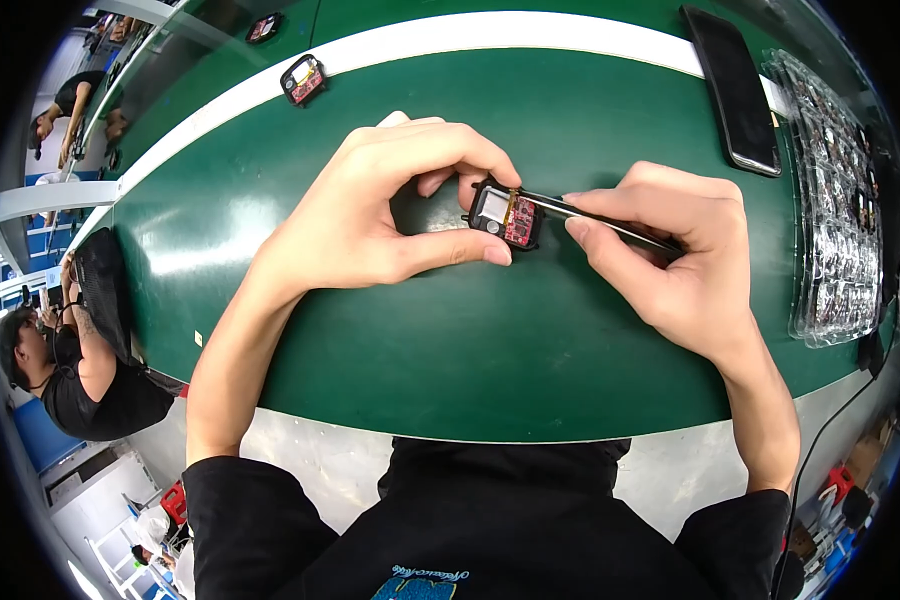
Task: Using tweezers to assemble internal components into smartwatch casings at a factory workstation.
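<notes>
My left hand grips a small black device housing by its left side, thumb below and fingers above. Inside the open housing show a red circuit board, a silvery rectangular part and a round part near the thumb. Tweezers with a dark grip are pinched between the thumb and fingers of my right hand. Their metal tips reach the upper right of the housing, next to my left index finger. Whether the tips hold anything is too small to tell.
A similar open device lies at the upper left, another beyond the white strip. A black phone and stacked clear plastic trays full of small parts lie on the right of the green table. People sit at the left.
</notes>
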A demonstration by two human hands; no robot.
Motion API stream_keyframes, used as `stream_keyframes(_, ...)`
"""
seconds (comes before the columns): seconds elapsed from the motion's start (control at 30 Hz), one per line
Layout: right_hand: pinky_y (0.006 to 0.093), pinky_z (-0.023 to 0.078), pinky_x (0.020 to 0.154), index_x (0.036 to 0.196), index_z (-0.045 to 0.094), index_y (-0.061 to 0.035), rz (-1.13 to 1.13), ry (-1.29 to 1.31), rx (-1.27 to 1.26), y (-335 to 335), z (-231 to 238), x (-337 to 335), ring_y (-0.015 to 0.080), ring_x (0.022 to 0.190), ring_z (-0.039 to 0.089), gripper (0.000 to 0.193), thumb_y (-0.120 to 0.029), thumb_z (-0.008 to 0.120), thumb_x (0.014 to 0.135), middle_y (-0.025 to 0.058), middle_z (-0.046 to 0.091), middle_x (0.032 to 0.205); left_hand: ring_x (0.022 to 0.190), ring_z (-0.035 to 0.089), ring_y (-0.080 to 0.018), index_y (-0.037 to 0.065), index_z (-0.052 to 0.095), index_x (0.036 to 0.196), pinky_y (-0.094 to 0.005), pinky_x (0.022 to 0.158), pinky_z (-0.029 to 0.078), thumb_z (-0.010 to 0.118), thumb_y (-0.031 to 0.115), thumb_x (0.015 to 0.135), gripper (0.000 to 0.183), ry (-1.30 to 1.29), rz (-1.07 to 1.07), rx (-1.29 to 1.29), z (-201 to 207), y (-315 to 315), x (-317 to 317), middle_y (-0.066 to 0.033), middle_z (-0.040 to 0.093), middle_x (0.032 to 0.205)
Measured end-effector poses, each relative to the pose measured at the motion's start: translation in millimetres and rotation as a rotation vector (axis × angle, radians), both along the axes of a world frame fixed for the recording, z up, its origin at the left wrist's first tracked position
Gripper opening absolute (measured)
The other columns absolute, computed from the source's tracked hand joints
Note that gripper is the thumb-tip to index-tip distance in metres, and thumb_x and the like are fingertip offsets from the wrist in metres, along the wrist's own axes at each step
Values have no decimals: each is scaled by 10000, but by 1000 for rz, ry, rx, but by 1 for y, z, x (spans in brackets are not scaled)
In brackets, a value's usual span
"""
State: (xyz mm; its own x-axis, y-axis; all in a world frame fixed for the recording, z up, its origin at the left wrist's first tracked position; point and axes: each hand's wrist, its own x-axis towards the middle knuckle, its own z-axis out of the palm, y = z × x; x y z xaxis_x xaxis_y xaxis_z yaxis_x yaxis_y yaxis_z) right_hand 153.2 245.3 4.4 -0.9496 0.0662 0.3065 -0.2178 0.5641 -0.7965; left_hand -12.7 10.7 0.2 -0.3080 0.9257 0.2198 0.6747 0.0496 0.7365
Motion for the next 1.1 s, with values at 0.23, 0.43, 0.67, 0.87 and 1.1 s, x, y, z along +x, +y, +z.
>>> stream_keyframes(0.23,245,409,582,1167,835,8,-58,-52,-306,4,-10,-2,35,676,558,180,-25,825,990,26,741,858,770,510,-152,128,827,1207,-319,779,383,1030,196,710,541,78,16,6,-1,6,2,26,671,855)
stream_keyframes(0.43,258,383,566,1132,798,6,-47,-98,-174,-4,1,-2,53,650,501,172,-31,831,968,14,683,848,793,527,-149,149,819,1249,-328,792,374,1033,235,731,566,100,4,18,1,2,2,44,663,888)
stream_keyframes(0.67,396,571,629,1169,791,-55,-6,-2,210,-18,-1,2,270,741,736,395,-211,934,835,66,707,934,880,509,-155,127,709,1448,-334,884,431,992,130,721,780,-76,28,-83,8,-4,8,22,731,1027)
stream_keyframes(0.87,436,567,609,1129,784,-67,-20,103,248,-18,-10,6,305,723,727,407,-324,927,848,68,675,943,845,498,-151,114,719,1431,-330,916,392,972,122,751,725,-48,19,-131,17,2,13,34,743,1048)
stream_keyframes(1.1,478,583,641,1001,733,-37,-15,174,334,0,-5,13,349,757,747,298,-270,841,851,104,668,922,782,506,-124,127,736,1388,-316,837,420,966,87,784,648,-92,50,-159,21,4,10,44,766,1006)
